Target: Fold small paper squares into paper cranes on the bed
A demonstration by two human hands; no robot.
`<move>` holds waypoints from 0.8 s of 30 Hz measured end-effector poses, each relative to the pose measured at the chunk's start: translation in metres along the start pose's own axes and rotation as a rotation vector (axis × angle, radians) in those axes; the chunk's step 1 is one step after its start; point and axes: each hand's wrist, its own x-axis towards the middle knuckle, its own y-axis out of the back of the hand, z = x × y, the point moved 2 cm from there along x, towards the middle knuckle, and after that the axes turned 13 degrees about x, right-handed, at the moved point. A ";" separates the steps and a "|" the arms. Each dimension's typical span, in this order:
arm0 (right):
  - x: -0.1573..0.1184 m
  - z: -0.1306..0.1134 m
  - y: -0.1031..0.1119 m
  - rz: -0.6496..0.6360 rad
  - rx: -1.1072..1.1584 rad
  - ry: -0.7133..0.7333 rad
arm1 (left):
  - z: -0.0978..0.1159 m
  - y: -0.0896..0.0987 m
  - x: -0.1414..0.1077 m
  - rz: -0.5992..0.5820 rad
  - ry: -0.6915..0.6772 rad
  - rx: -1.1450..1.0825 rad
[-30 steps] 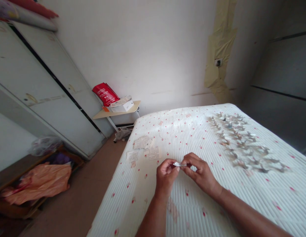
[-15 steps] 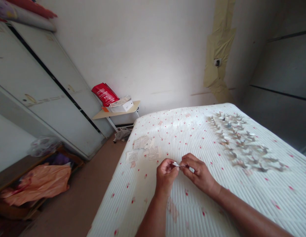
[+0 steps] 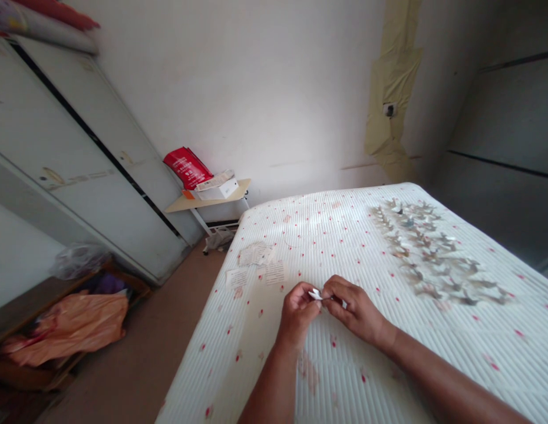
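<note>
Above the bed, my left hand (image 3: 297,312) and my right hand (image 3: 351,309) meet at a small white folded piece (image 3: 315,294), probably paper. My left fingers pinch it. My right fingers hold a thin stem (image 3: 330,298) running from it. Several printed paper slips (image 3: 255,254) lie on the white quilted bedcover (image 3: 353,235) with red dots, beyond my left hand. To the right of my right hand spreads a large cluster of small grey-brown pieces (image 3: 428,253) on thin stems. The exact material of these pieces is too small to tell.
The bed's left edge drops to a tan floor (image 3: 168,330). Beyond it stand a pale wardrobe (image 3: 79,153) and a small table (image 3: 207,199) holding a red bag (image 3: 188,168) and a white box (image 3: 216,189). An orange plastic bag (image 3: 66,330) lies lower left.
My hands have drawn slightly closer together. The small white piece now looks shorter and more bunched between my fingers.
</note>
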 end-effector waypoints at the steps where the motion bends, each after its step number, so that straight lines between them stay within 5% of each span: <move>1: 0.000 0.000 0.000 0.000 0.019 -0.021 | -0.001 0.000 0.000 -0.026 -0.005 -0.033; 13: 0.001 0.006 0.000 0.031 0.213 -0.123 | 0.000 0.004 0.000 -0.104 -0.066 -0.131; 24: 0.001 0.006 0.002 -0.031 0.183 -0.029 | -0.004 0.012 0.001 -0.046 -0.091 0.032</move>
